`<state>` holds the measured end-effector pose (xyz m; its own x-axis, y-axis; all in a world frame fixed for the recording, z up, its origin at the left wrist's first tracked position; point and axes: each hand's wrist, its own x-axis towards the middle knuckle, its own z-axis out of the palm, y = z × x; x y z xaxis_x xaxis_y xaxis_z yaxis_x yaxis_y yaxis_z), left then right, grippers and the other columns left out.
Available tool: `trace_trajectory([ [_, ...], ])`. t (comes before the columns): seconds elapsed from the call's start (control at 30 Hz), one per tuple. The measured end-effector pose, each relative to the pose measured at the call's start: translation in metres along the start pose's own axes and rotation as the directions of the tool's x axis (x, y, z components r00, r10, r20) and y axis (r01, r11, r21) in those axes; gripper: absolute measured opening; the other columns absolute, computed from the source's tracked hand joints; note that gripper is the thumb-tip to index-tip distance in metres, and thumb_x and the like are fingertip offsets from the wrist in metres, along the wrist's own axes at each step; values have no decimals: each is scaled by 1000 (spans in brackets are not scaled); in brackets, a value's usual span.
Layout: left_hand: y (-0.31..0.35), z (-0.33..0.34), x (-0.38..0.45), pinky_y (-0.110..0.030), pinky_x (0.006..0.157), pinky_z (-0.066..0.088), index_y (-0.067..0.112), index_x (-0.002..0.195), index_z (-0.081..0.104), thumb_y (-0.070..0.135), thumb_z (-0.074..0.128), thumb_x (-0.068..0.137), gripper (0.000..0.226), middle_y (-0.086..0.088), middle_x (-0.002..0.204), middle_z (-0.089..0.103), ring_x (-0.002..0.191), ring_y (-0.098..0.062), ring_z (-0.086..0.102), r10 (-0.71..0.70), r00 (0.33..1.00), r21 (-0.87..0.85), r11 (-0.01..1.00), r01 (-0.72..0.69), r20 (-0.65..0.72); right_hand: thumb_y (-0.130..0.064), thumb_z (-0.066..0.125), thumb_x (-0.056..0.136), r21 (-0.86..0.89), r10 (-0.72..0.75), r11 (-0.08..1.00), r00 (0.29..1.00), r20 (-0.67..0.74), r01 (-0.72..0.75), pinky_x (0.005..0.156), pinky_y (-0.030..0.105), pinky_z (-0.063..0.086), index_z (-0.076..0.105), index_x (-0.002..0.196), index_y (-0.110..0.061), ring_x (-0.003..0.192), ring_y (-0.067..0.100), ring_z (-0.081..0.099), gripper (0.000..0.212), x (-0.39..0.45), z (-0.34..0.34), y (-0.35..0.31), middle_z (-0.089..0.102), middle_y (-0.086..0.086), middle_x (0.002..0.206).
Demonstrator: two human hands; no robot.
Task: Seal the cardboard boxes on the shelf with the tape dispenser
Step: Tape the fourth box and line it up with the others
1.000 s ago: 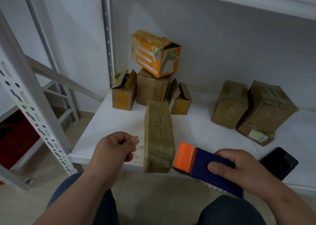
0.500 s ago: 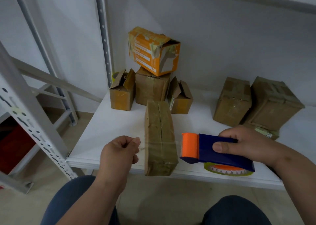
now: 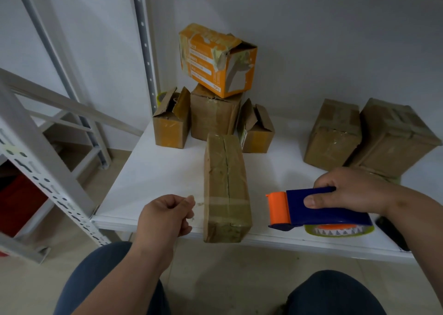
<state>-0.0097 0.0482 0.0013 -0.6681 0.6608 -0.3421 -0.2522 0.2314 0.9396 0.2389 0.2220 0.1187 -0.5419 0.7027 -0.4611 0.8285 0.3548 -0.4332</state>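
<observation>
A long brown cardboard box (image 3: 225, 171) lies lengthwise near the front edge of the white shelf (image 3: 155, 171). A strip of clear tape (image 3: 225, 200) crosses its top near the front end. My left hand (image 3: 167, 215), just left of the box, pinches the tape's loose end between thumb and fingers. To the right of the box, my right hand (image 3: 350, 190) grips the blue and orange tape dispenser (image 3: 318, 210), its orange end pointing at the box with a gap between them. The tape roll shows under the dispenser.
At the back stand two open-flapped boxes (image 3: 171, 125) (image 3: 257, 130), a taped box (image 3: 213, 115) and an orange box (image 3: 211, 58) on top. Two taped boxes (image 3: 333, 135) (image 3: 393, 137) sit at the right. A black phone (image 3: 393, 231) lies by the front edge. Metal uprights (image 3: 143, 39) stand left.
My right hand has drawn the dispenser away from the box's right side, rightward and up onto the shelf. My left hand has kept its pinch beside the box.
</observation>
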Motion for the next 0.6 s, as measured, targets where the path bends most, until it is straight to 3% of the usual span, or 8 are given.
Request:
trace_trajectory([
  [0.33,-7,5,5,-27,52,51,3,75,69,19,70,89,22,-5,58,61,57,-22,52,-23,999,20,1000,24,-45,-49,68,82,-78,42,996,999,32,-39,52,15,44,65,77,-24,63,7,67,26,17,-4,-2,68,-6,69],
  [0.6,-21,10,6,-31,54,51,0,77,70,15,72,87,18,-10,62,62,56,-22,50,-151,988,-29,988,151,-12,-55,66,81,-166,80,984,993,85,-65,59,20,48,63,81,-27,74,10,68,29,34,8,-3,69,-6,79],
])
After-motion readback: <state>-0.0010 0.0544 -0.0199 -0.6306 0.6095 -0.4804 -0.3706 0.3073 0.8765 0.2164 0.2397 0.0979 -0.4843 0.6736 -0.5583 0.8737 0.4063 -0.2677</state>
